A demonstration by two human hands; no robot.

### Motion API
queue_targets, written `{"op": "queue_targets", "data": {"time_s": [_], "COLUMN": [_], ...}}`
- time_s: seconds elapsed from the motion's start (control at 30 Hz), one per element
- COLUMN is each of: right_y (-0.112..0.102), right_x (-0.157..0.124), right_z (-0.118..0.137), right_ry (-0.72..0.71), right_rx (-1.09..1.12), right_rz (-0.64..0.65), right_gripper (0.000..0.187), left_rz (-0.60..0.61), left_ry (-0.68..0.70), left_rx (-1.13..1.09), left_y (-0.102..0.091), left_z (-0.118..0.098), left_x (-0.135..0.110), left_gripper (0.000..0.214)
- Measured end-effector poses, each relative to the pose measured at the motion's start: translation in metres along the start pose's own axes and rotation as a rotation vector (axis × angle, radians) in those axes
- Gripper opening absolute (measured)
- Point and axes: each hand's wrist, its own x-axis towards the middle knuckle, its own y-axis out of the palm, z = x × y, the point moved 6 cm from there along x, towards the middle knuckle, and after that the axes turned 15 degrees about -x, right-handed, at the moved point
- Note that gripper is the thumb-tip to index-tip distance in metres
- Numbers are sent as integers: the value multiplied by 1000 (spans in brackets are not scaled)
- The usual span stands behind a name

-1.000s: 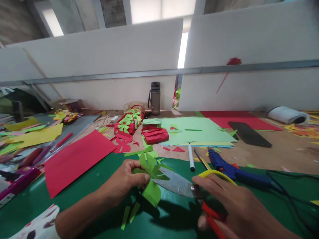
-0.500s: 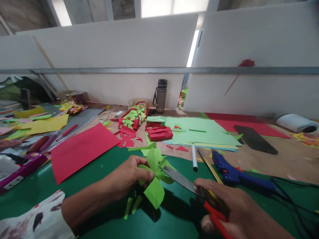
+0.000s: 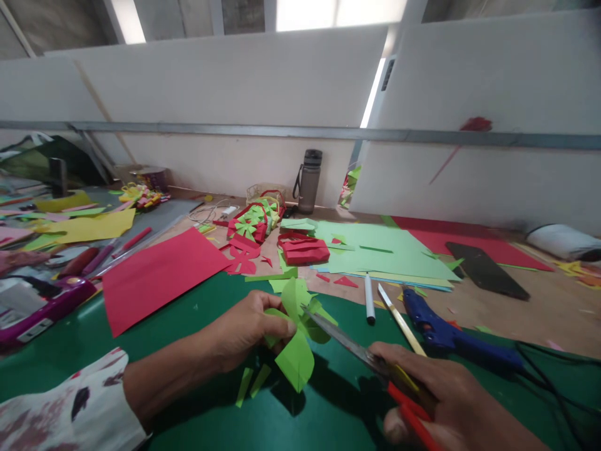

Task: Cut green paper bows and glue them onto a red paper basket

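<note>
Lime-green folded paper cutout (image 3: 295,335) is pinched btwn thumb & fingers of left hand (image 3: 244,329), held just above dark green table mat (image 3: 188,338), centre-front. Right hand (image 3: 436,394) is closed round red/yellow handles of steel-bladed scissors (image 3: 347,343); blade tips touch cutout's right side. Two thin green paper strips (image 3: 251,382) lie on mat under cutout. Beyond: white marker pen (image 3: 369,299), blue glue gun (image 3: 451,335) to the right, large red paper sheet (image 3: 159,275) to the left, grey water bottle (image 3: 310,181) by back wall.

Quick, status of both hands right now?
Left hand: closed, pinching the folded green paper.
Right hand: closed around the scissors, blades at the paper.
</note>
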Motion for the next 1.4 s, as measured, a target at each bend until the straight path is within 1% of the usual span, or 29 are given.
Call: {"op": "queue_targets", "data": {"time_s": [0.1,0.23,0.37,0.53,0.7,0.83,1.0,1.2,1.37,1.4], "right_y": [0,-1,-2,-1,3,4,5,5,14,15], "right_x": [-1,-2,0,1,-3,-8,-12,-10,-9,-9], "right_z": [0,1,1,1,-1,-8,-13,-9,-7,-8], "right_ry": [21,57,73,83,62,42,52,78,86,89], "right_rx": [-29,-74,-81,-37,36,40,21,70,173,190], "right_rz": [5,61,60,87,141,93,59,70,191,195], "right_gripper": [23,24,23,25,32,45,50,42,34,33], "left_rz": [-11,-14,7,10,32,10,9,31,41,39], "left_ry": [-1,5,12,22,47,27,25,8,13,13], "left_rx": [6,19,35,29,24,43,43,40,49,45], "left_y": [0,-1,-2,0,3,1,1,1,1,0], "left_z": [-1,-1,0,-2,-6,-5,-4,-2,-2,-2], "left_x": [0,0,1,0,-1,-1,-1,0,0,0], "left_gripper": [12,12,14,15,13,16,15,15,14,14]}}
